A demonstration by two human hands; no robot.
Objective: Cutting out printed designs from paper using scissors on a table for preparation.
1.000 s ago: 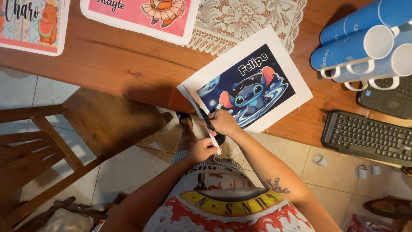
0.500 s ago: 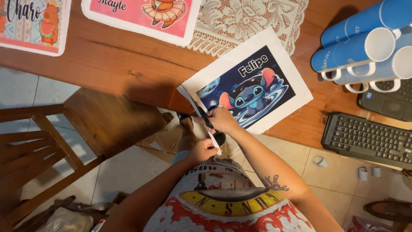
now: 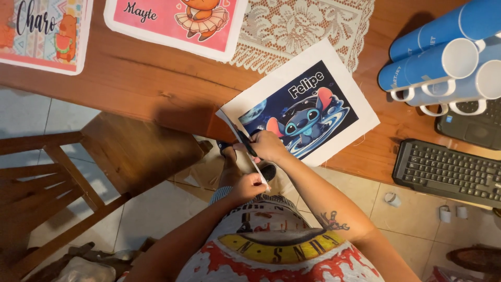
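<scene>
A white sheet (image 3: 342,68) printed with a dark blue picture of a blue cartoon creature lies tilted over the near edge of the wooden table (image 3: 156,89). My right hand (image 3: 271,146) rests on the sheet's lower left corner, shut on dark-handled scissors (image 3: 245,143) whose blades run along the left margin. Just below, my left hand (image 3: 249,186) pinches the narrow white strip (image 3: 259,172) that hangs off that margin, over the floor.
Two more colourful prints (image 3: 172,21) (image 3: 42,31) and a lace doily (image 3: 302,26) lie farther back. Blue-and-white mugs (image 3: 438,62) are stacked at the right above a black keyboard (image 3: 449,169). A wooden chair (image 3: 120,156) stands at the left over the tiled floor.
My right hand with the scissors has crept slightly farther along the sheet's left margin; the left hand keeps its hold on the strip.
</scene>
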